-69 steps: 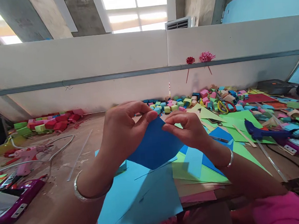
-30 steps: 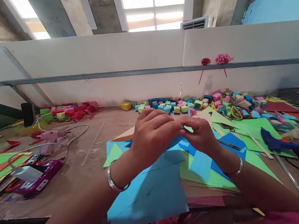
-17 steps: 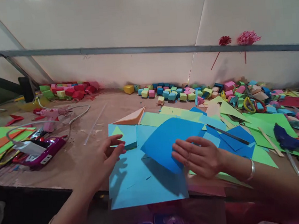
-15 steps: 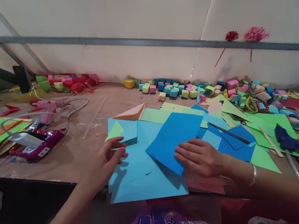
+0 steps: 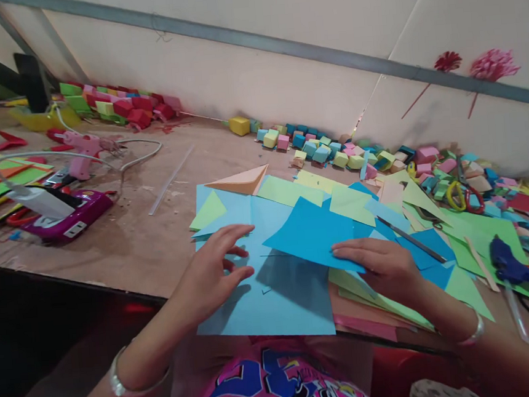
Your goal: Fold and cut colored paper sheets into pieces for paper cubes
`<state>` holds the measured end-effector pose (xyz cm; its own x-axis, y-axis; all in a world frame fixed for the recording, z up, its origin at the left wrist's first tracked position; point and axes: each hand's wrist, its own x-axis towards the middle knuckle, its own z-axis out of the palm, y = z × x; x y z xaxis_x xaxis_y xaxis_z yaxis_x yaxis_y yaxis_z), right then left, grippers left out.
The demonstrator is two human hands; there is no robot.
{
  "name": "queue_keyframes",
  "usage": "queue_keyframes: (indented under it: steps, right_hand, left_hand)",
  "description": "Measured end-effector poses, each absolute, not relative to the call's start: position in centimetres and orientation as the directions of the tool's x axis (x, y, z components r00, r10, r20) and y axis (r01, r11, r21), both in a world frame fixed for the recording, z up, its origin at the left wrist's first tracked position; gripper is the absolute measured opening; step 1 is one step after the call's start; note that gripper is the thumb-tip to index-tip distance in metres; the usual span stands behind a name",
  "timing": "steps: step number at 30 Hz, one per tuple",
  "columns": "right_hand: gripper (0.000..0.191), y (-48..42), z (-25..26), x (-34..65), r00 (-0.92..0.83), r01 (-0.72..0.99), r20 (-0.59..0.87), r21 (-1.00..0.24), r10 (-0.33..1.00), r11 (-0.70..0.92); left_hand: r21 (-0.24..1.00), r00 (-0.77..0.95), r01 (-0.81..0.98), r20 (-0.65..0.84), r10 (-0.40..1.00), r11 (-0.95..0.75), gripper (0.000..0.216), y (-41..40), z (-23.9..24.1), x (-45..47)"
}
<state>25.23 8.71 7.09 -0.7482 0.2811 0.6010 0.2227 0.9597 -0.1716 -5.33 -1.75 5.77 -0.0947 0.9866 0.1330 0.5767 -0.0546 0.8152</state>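
My right hand point(image 5: 381, 262) pinches the lower right corner of a dark blue paper sheet point(image 5: 314, 234), which is raised and casts a shadow below. Under it lies a large light blue sheet point(image 5: 275, 315) reaching over the table's front edge. Above the left part of that sheet hovers my left hand point(image 5: 219, 270), fingers curved and apart, holding nothing. A small green paper triangle point(image 5: 209, 211) and a folded peach paper piece point(image 5: 244, 180) lie just beyond it. A dark, thin strip-like tool point(image 5: 411, 239) rests on blue papers to the right.
Paper cubes point(image 5: 320, 153) line the wall. At left are a pink glue gun point(image 5: 82, 152) and a purple power strip point(image 5: 74, 218) with cables. Scissors point(image 5: 463, 193), green paper point(image 5: 472, 248) and a blue glue gun point(image 5: 506, 261) lie at right.
The dark blue sheet has been lifted and tipped flatter, my right hand now at its lower right corner. My left hand has moved slightly right. The camera view has tilted.
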Motion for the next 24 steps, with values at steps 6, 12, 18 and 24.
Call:
queue_keyframes:
  steps: [6, 12, 18, 24]
  right_hand:
    - [0.011, 8.7, 9.2, 25.2, -0.424, 0.090, 0.441, -0.849, 0.791, 0.521]
    - [0.013, 9.0, 8.2, 24.2, -0.314, -0.177, 0.051, -0.984, 0.948, -0.005]
    - [0.034, 9.4, 8.6, 25.4, -0.293, -0.105, 0.150, -0.987, 0.944, 0.125]
    - [0.048, 9.5, 8.9, 25.4, -0.406, 0.032, 0.127, -0.988, 0.905, 0.153]
  left_hand:
    - [0.594, -0.011, 0.737, 0.486, 0.874, -0.321, 0.065, 0.5, 8.4, -4.4]
    - [0.875, -0.106, 0.465, 0.206, 0.973, -0.135, 0.027, 2.2, 10.1, -5.3]
    - [0.865, -0.074, 0.494, 0.142, 0.987, -0.088, 0.029, 3.8, 11.5, -6.8]
    - [0.702, 0.047, 0.691, 0.191, 0.981, -0.170, 0.027, 4.8, 12.7, -6.7]
